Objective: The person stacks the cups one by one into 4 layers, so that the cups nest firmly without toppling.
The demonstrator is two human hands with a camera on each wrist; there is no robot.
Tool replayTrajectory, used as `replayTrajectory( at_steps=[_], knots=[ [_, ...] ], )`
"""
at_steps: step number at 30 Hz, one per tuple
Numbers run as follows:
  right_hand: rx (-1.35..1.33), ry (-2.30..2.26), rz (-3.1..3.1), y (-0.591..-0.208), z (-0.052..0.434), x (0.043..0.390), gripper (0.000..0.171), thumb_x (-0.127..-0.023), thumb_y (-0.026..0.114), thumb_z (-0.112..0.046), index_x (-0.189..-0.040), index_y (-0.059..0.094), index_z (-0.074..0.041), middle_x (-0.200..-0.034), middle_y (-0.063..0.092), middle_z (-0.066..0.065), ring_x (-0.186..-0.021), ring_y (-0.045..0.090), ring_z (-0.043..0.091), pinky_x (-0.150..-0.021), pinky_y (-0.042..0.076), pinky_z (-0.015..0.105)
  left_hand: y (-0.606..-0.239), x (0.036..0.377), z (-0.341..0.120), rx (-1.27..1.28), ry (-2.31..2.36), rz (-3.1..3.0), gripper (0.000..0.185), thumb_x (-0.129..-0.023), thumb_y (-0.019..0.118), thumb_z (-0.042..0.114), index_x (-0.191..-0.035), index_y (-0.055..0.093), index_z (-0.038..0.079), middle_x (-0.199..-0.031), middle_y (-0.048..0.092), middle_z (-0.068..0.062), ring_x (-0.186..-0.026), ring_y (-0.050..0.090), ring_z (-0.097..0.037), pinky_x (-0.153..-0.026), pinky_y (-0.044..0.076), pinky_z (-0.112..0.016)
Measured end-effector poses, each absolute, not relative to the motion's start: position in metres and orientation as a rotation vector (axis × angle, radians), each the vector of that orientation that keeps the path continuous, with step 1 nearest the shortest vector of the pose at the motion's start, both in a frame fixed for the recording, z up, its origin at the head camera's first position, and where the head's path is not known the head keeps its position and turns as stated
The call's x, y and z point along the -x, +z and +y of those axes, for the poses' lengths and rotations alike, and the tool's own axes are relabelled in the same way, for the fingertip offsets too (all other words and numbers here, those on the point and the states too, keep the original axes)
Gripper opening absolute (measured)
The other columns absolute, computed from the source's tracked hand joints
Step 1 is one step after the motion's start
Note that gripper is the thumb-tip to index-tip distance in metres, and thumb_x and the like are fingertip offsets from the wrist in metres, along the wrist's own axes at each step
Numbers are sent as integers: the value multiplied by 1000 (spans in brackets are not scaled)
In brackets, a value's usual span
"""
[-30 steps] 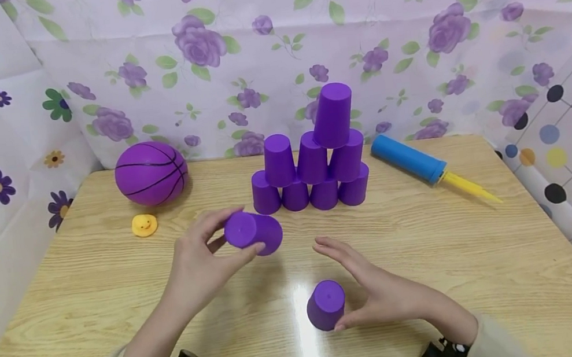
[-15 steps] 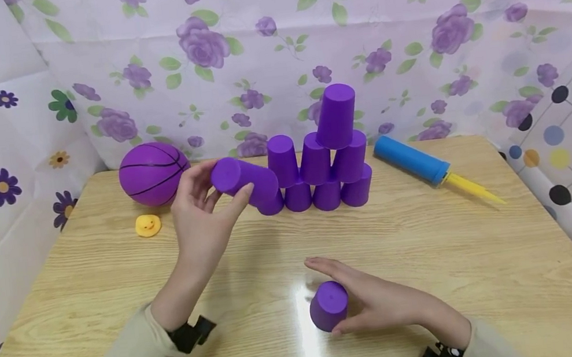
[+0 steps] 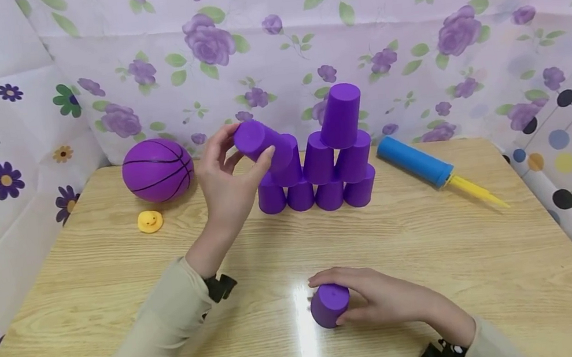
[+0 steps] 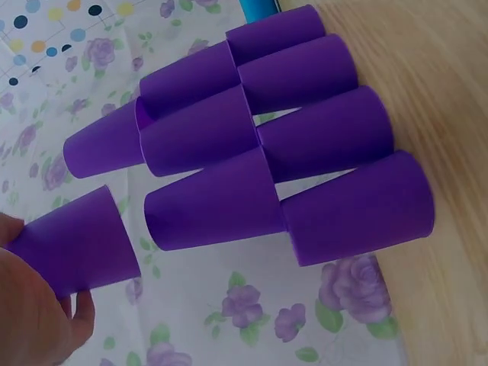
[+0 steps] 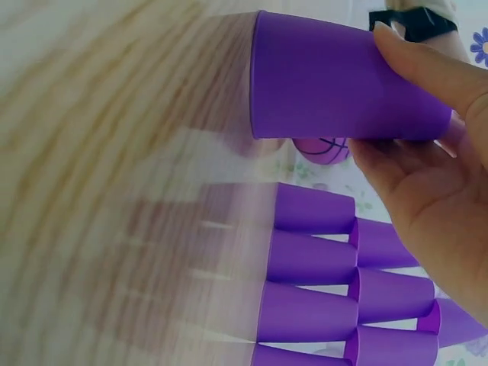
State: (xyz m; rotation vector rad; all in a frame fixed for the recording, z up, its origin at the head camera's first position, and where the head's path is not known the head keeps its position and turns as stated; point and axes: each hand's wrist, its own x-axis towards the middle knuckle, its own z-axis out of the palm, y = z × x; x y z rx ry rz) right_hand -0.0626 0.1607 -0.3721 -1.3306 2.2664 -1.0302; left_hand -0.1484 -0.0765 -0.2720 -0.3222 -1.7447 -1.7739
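Note:
My left hand [image 3: 228, 190] pinches a purple cup [image 3: 253, 140] between thumb and fingers, its base tipped toward me. In the left wrist view this held cup [image 4: 80, 240] is apart from the stack, just off its left middle-row cup [image 4: 210, 204]. A pyramid of upside-down purple cups [image 3: 318, 160] stands at the back: several in the bottom row, three above, and one top cup [image 3: 342, 115] on the right. Nearer me, my right hand [image 3: 387, 294] has thumb and fingers around another upside-down cup [image 3: 328, 309]; the right wrist view shows its rim at the tabletop.
A purple basketball [image 3: 158, 170] and a yellow rubber duck [image 3: 150, 221] sit at the left on the wooden table [image 3: 419, 246]. To the right of the pyramid lies a blue hand pump [image 3: 415, 161] with a yellow nozzle. Flowered cloth [image 3: 152, 99] hangs behind the table.
The left hand has carried its cup up and forward, then rightward to the pyramid's left side. The right hand's fingers have closed in around the front cup.

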Motion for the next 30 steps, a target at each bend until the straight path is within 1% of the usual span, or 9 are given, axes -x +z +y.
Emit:
replayTrajectory(
  at_steps=[4, 6, 10, 16, 25, 30],
  knots=[
    [1302, -1028, 2301, -373, 158, 62, 56, -85, 69, -17, -134, 44, -18, -129, 53, -2, -116, 52, 11, -98, 45, 29, -254, 154, -68, 372, -1753, -1795, 50, -70, 76, -5, -117, 57, -8, -113, 59, -17, -103, 58, -21, -89, 51, -33],
    [1284, -1029, 2316, -373, 156, 61, 54, -85, 69, -17, -133, 45, -17, -126, 54, -2, -113, 53, 10, -97, 46, 29, -248, 159, -66, 398, -1736, -1821, 51, -71, 77, -5, -118, 57, -9, -115, 60, -18, -103, 58, -21, -89, 51, -32],
    [1295, -1022, 2360, -372, 154, 59, 53, -83, 71, -17, -131, 47, -14, -122, 55, -4, -109, 55, 8, -94, 47, 27, -241, 168, -62, 412, -1769, -1849, 52, -70, 78, -4, -118, 58, -7, -115, 62, -16, -102, 60, -19, -89, 51, -29],
    [1379, -996, 2440, -372, 156, 50, 51, -85, 69, -21, -131, 45, -15, -119, 56, -5, -105, 56, 8, -91, 49, 26, -240, 180, -59, 404, -1833, -1866, 52, -69, 79, -3, -115, 57, -6, -113, 62, -16, -103, 61, -19, -90, 51, -27],
    [1346, -1049, 2403, -372, 157, 48, 53, -84, 70, -18, -131, 46, -13, -120, 56, -3, -106, 57, 8, -91, 49, 25, -234, 189, -54, 436, -1835, -2022, 51, -72, 78, 0, -118, 57, -6, -115, 63, -17, -106, 61, -21, -88, 52, -26],
    [1324, -1054, 2394, -376, 159, 47, 54, -85, 69, -20, -133, 44, -15, -122, 56, -3, -107, 56, 8, -91, 49, 26, -246, 207, -52, 460, -1788, -2109, 54, -74, 79, 9, -122, 57, -1, -116, 63, -13, -106, 60, -18, -88, 51, -23]
  ],
)
